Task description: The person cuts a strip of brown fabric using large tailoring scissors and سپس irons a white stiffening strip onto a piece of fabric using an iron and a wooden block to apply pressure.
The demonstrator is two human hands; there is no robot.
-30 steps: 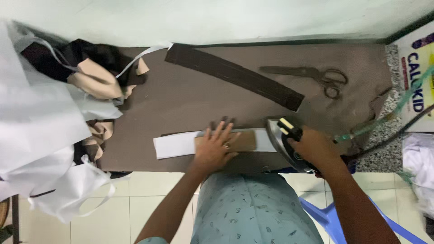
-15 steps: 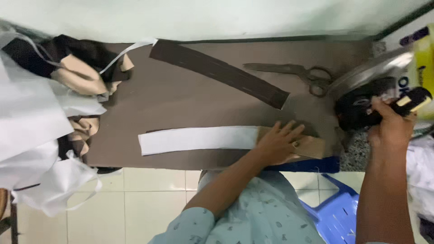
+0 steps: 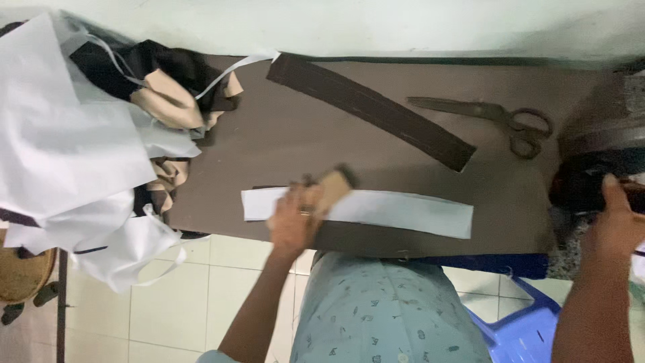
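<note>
A long white strip [image 3: 410, 214] lies along the near edge of the brown ironing board [image 3: 282, 141]. My left hand [image 3: 293, 220] is over the strip's left part and grips a tan card piece [image 3: 334, 186], blurred by motion. At the far right my right hand [image 3: 617, 225] grips the handle of a dark iron [image 3: 591, 171], which sits off the board's right end. A dark brown fabric strip [image 3: 369, 111] lies diagonally across the board's far side.
Dark scissors [image 3: 500, 117] lie at the board's far right. A heap of white, black and tan fabric pieces [image 3: 87, 148] covers the left end. A blue plastic stool [image 3: 517, 323] stands on the tiled floor [image 3: 175, 309] below.
My right hand took the iron off the white strip to the right end. My left hand slid left along the strip with the tan card piece.
</note>
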